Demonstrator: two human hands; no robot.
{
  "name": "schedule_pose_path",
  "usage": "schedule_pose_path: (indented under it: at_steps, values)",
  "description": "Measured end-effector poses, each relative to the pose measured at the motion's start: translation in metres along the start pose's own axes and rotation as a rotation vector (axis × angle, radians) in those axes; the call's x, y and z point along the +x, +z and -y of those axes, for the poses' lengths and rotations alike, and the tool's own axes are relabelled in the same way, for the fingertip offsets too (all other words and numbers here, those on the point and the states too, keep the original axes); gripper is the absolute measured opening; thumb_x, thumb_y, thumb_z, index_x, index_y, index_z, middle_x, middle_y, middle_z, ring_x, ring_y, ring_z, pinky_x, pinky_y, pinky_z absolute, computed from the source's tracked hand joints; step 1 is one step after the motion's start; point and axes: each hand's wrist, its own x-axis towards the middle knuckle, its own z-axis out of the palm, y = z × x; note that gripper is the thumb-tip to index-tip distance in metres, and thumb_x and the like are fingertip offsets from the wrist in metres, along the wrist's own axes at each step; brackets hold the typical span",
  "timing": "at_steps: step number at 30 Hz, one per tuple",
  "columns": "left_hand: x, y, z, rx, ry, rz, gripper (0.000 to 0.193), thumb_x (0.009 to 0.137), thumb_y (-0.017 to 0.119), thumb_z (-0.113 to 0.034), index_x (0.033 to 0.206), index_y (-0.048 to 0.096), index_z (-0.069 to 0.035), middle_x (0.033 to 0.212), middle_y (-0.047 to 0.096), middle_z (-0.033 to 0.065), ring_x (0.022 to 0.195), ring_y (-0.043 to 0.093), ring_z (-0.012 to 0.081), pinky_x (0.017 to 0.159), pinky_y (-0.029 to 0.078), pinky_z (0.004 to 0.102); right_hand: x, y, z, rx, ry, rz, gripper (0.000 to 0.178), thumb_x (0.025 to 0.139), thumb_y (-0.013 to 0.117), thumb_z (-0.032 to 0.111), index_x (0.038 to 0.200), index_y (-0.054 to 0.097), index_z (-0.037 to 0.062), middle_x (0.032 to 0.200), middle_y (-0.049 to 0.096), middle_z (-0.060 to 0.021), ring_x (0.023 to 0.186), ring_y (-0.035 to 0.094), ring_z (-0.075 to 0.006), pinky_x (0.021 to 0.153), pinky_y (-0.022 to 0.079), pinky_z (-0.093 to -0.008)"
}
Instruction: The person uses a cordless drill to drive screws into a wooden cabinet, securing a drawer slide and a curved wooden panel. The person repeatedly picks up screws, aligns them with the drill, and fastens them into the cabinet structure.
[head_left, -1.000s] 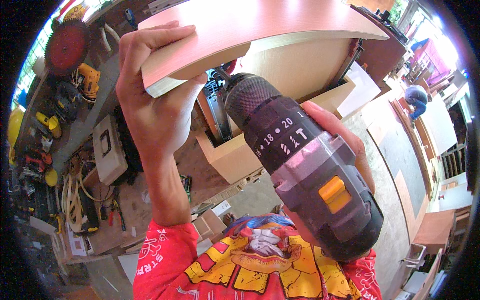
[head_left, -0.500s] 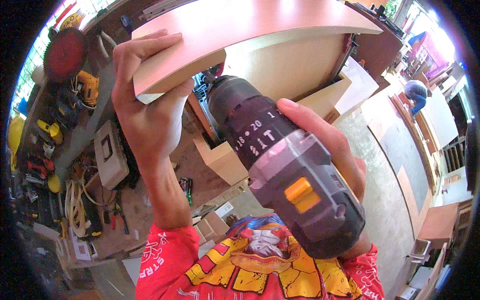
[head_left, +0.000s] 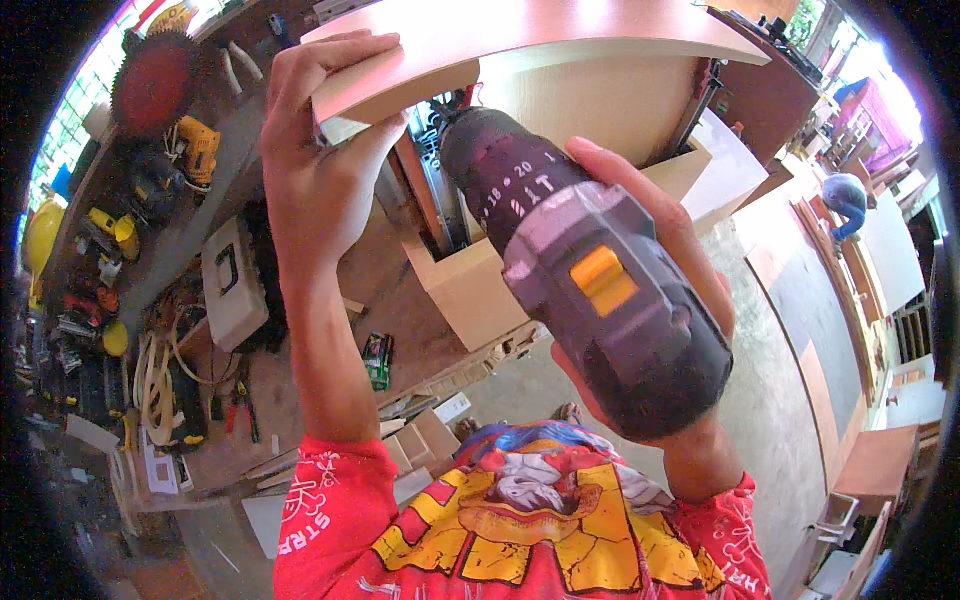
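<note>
The left hand [head_left: 325, 165] has its grip around the drawer front [head_left: 520, 35]; the right hand [head_left: 668, 225] holds a power drill [head_left: 605, 290] near a drawer slide [head_left: 431, 178].

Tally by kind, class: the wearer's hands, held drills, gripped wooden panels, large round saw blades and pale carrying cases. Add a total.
Hands: 2 (left hand, right hand)
Held drill: 1
Gripped wooden panel: 1
Large round saw blade: 1
Pale carrying case: 1
Total: 6

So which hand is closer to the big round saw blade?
Left. The left hand, gripping the board, is to the right of the saw blade; the right hand, holding the drill, is much farther right.
</note>
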Motion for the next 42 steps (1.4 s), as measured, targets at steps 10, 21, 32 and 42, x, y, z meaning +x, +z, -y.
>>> schedule_pose_path:
  at_steps: [10, 21, 32, 42]
  values:
    - [-0.003, -0.001, -0.001, 0.040, -0.104, 0.015, 0.040, 0.085, 0.075, -0.006, 0.124, 0.067, -0.004, 0.129, 0.067, 0.0072, 0.128, 0.059, 0.0201, 0.113, 0.043, 0.0355, -0.050, -0.021, 0.026, 0.193, 0.209, -0.030, 0.053, 0.090, 0.074, 0.005, 0.142, 0.061, 0.0051, 0.119, 0.073, -0.0138, 0.097, 0.074, -0.0196, 0.092, 0.058, -0.0311]
    - [-0.005, 0.011, -0.005, 0.180, -0.011, -0.044, 0.047, 0.082, 0.085, -0.001, 0.123, 0.062, -0.001, 0.129, 0.061, 0.0070, 0.120, 0.060, 0.0168, 0.102, 0.050, 0.0312, -0.133, -0.063, -0.032, -0.058, 0.403, 0.083, 0.072, 0.072, 0.089, 0.033, 0.135, 0.066, 0.0053, 0.114, 0.077, -0.0093, 0.089, 0.075, -0.0192, 0.081, 0.053, -0.0302]
    - [-0.009, -0.028, -0.011, -0.019, -0.130, 0.124, 0.067, 0.081, 0.084, 0.000, 0.141, 0.055, -0.004, 0.148, 0.054, 0.0064, 0.125, 0.059, 0.0189, 0.106, 0.050, 0.0357, -0.183, -0.081, -0.078, 0.154, 0.613, 0.278, 0.081, 0.066, 0.087, 0.022, 0.142, 0.063, 0.0137, 0.117, 0.077, -0.0077, 0.104, 0.074, -0.0195, 0.091, 0.044, -0.0333]
    - [-0.009, -0.025, 0.027, 0.075, 0.049, 0.099, 0.054, 0.085, 0.081, -0.010, 0.133, 0.057, -0.008, 0.143, 0.058, 0.0097, 0.130, 0.055, 0.0214, 0.111, 0.046, 0.0370, -0.192, -0.051, -0.084, 0.280, 0.650, 0.402, 0.081, 0.067, 0.087, 0.015, 0.144, 0.061, 0.0174, 0.112, 0.078, -0.0103, 0.096, 0.078, -0.0242, 0.089, 0.054, -0.0357]
